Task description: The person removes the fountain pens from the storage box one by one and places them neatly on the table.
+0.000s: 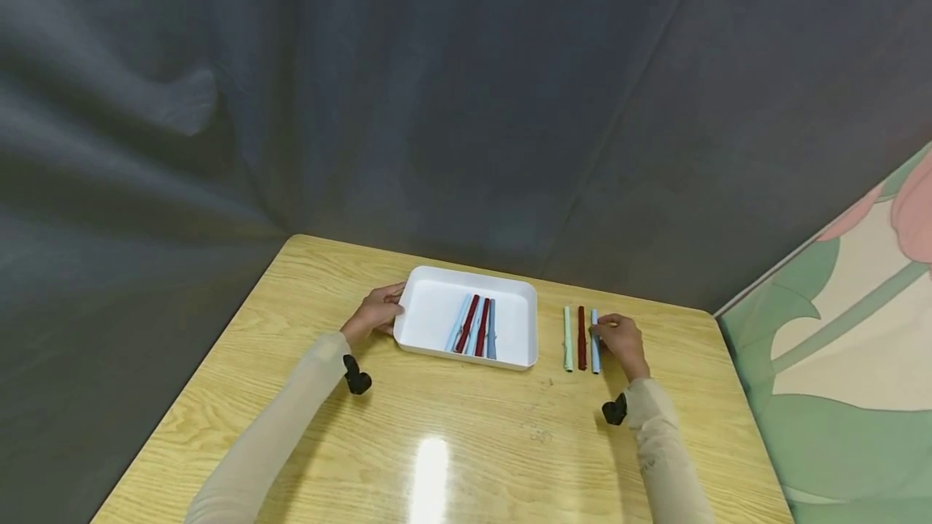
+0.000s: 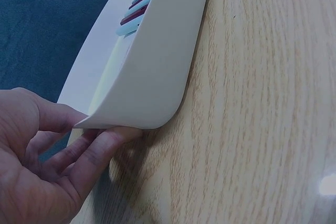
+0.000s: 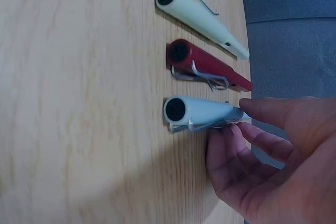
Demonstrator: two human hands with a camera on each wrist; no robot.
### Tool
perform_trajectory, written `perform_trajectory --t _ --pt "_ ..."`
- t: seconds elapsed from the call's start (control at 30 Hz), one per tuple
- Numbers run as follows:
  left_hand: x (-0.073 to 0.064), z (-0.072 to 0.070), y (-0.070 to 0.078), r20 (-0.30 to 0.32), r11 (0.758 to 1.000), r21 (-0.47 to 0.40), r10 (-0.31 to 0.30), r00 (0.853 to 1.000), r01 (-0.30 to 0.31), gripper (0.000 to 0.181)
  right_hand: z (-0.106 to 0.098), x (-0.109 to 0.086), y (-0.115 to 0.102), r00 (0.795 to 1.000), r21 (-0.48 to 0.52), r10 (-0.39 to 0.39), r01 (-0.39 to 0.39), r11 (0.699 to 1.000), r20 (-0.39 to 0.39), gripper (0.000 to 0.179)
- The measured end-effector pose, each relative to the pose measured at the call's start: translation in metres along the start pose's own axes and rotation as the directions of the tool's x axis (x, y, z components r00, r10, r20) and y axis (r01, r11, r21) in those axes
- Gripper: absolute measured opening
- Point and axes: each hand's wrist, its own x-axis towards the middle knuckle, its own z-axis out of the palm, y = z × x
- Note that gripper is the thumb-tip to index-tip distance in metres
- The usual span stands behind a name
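Observation:
My left hand point(image 1: 375, 312) grips the left end of a white tray point(image 1: 429, 338), thumb at the rim and fingers against the outer wall, as the left wrist view shows. Inside the tray several pens lie side by side, among them dark red pens point(image 1: 484, 328), light blue ones and a grey-blue pen point(image 1: 492, 330). To the right of the tray, my right hand point(image 1: 621, 340) pinches a light blue pen point(image 3: 197, 112) near its far end. Beside that pen lie a dark red pen point(image 3: 210, 66) and a pale green pen point(image 3: 202, 19), roughly parallel, with wire clips and black cap ends.
The wooden table point(image 1: 495, 443) runs back to a dark curtain point(image 1: 451, 103). At the right hangs a cloth with a flower pattern point(image 1: 852, 354). Black wrist mounts point(image 1: 357, 376) sit at both cuffs. A bright reflection falls on the table's front half.

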Motion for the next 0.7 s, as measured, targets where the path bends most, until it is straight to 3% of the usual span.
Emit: perform_trajectory --t 0.33,0.7 --pt "0.001 0.000 0.002 -0.008 1.000 0.005 0.005 1.000 -0.005 0.068 -0.004 -0.001 -0.001 1.000 0.026 0.012 -0.012 1.000 0.006 0.034" --pt "0.001 -0.001 0.001 -0.002 1.000 -0.002 0.006 1.000 -0.006 0.068 -0.005 -0.001 -0.015 0.997 -0.089 -0.021 0.014 0.996 -0.079 0.030"
